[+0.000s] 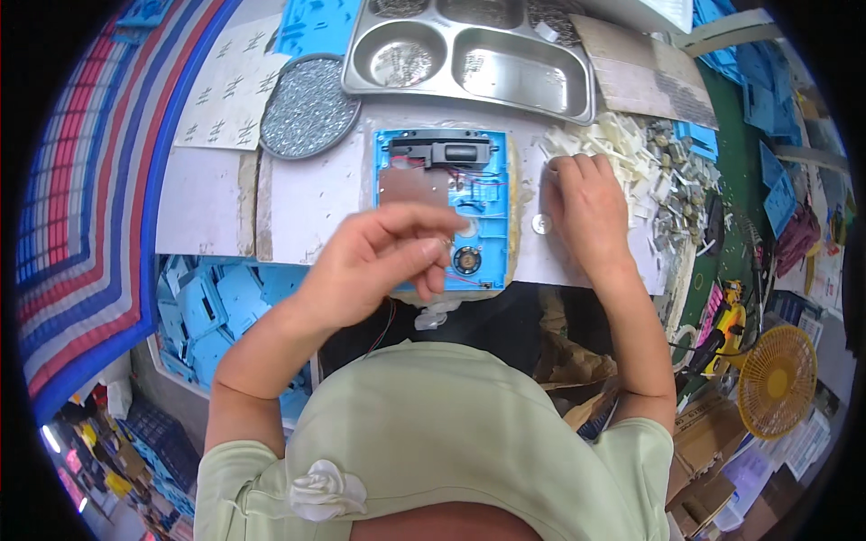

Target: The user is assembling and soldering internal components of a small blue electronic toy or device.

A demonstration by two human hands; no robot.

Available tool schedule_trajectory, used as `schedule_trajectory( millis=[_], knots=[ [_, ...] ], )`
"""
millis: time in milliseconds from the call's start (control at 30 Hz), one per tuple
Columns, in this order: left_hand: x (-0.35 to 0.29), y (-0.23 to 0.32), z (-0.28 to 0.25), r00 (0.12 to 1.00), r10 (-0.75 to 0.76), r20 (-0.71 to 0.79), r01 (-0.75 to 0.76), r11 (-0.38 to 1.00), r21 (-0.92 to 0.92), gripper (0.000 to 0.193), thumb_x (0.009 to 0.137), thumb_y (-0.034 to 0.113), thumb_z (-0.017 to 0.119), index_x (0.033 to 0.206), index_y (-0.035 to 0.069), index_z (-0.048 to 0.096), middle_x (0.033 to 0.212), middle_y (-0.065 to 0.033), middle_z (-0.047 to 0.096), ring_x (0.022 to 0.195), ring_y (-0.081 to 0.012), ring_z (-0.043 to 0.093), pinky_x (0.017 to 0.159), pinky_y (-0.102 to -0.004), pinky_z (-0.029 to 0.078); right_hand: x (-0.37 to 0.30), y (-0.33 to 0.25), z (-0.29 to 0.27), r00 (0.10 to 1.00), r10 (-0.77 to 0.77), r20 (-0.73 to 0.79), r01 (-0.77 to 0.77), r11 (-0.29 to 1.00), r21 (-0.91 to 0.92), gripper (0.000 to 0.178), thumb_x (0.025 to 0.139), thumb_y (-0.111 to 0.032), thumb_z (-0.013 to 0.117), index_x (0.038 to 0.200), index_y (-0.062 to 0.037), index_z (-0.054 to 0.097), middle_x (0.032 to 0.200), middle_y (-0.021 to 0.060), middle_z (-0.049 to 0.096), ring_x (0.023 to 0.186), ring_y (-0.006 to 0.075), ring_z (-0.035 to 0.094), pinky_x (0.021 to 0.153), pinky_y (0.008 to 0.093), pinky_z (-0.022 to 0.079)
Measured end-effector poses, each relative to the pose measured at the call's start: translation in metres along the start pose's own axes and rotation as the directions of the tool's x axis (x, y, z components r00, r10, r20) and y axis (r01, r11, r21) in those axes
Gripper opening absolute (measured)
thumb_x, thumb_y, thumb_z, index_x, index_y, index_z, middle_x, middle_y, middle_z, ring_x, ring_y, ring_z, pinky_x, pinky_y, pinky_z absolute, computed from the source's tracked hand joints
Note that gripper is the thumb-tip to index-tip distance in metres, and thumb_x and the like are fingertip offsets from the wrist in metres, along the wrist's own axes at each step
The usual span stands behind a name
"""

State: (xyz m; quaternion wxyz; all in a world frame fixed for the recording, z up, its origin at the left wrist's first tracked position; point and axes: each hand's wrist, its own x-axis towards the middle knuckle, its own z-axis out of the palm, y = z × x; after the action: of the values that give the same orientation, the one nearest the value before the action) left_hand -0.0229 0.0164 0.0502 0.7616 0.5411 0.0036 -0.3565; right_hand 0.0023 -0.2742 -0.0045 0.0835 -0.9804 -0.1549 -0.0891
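Observation:
A blue plastic casing (494,236) lies on the bench in front of me, with a black module (460,154), thin wires and a small round speaker (467,261) in it. Above its lower left part is my left hand (383,257), its fingers curled and the thumb close to the index finger; anything between them is too small to make out. My right hand (591,212) rests at the near edge of a pile of white plastic pieces (609,144). Its fingers are bent down together, hiding their tips. A small white disc (541,224) lies just left of that hand.
Beyond the casing stand a round tray of small metal screws (311,106) and a steel compartment tray (519,77). Metal parts (681,180) are heaped at the right. Blue casings (216,307) fill a bin below the bench's left edge. A yellow fan (778,382) stands at the lower right.

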Motion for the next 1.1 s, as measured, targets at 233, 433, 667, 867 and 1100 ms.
schedule_trajectory(
  millis=[233,433,667,867,1100],
  knots=[
    [-0.003,-0.021,-0.002,1.000,-0.023,0.010,0.024,0.997,-0.075,0.023,0.104,0.012,0.057,0.119,-0.003,0.067,0.088,-0.0043,0.063,0.073,-0.0106,0.061,0.063,-0.0242,0.049,-0.003,0.008,-0.008,0.997,-0.043,-0.064,0.050,0.993,0.111,0.017,0.078,-0.004,0.071,0.095,-0.0056,0.067,0.087,0.0095,0.063,0.093,0.0309,0.059,0.080,0.0398,0.052],
    [0.003,-0.021,0.001,1.000,0.010,0.023,-0.010,1.000,-0.008,0.022,0.105,0.012,0.058,0.118,-0.002,0.068,0.084,-0.0029,0.065,0.071,-0.0079,0.059,0.061,-0.0236,0.048,-0.001,0.002,0.001,0.998,0.049,-0.050,-0.050,0.999,-0.015,0.022,0.077,-0.004,0.073,0.098,-0.0060,0.068,0.093,0.0096,0.062,0.097,0.0318,0.058,0.081,0.0410,0.052],
    [0.005,-0.016,0.009,0.999,0.002,-0.035,-0.001,1.000,0.026,0.023,0.105,0.014,0.058,0.117,-0.002,0.069,0.086,-0.0032,0.065,0.068,-0.0070,0.057,0.056,-0.0220,0.045,-0.014,-0.033,-0.066,0.997,-0.059,-0.048,0.075,0.836,0.544,0.033,0.074,-0.004,0.077,0.105,-0.0041,0.064,0.096,0.0102,0.066,0.086,0.0320,0.062,0.075,0.0412,0.052],
    [0.004,-0.018,0.011,0.999,-0.038,0.023,0.037,0.997,0.067,0.022,0.104,0.013,0.059,0.117,-0.002,0.069,0.083,-0.0029,0.065,0.064,-0.0066,0.055,0.054,-0.0219,0.044,-0.018,-0.059,-0.067,0.952,-0.276,-0.134,0.305,0.807,0.505,0.038,0.067,-0.003,0.080,0.101,-0.0028,0.065,0.089,0.0094,0.065,0.077,0.0282,0.061,0.064,0.0388,0.052],
    [0.000,-0.017,0.011,0.974,-0.193,0.120,0.185,0.980,0.074,0.021,0.104,0.013,0.061,0.118,-0.001,0.068,0.078,-0.0010,0.064,0.061,-0.0050,0.053,0.052,-0.0207,0.043,-0.024,-0.064,-0.069,0.892,-0.431,-0.135,0.441,0.769,0.462,0.048,0.065,-0.003,0.082,0.110,-0.0015,0.068,0.101,0.0095,0.066,0.078,0.0279,0.062,0.064,0.0370,0.052]
  ],
)
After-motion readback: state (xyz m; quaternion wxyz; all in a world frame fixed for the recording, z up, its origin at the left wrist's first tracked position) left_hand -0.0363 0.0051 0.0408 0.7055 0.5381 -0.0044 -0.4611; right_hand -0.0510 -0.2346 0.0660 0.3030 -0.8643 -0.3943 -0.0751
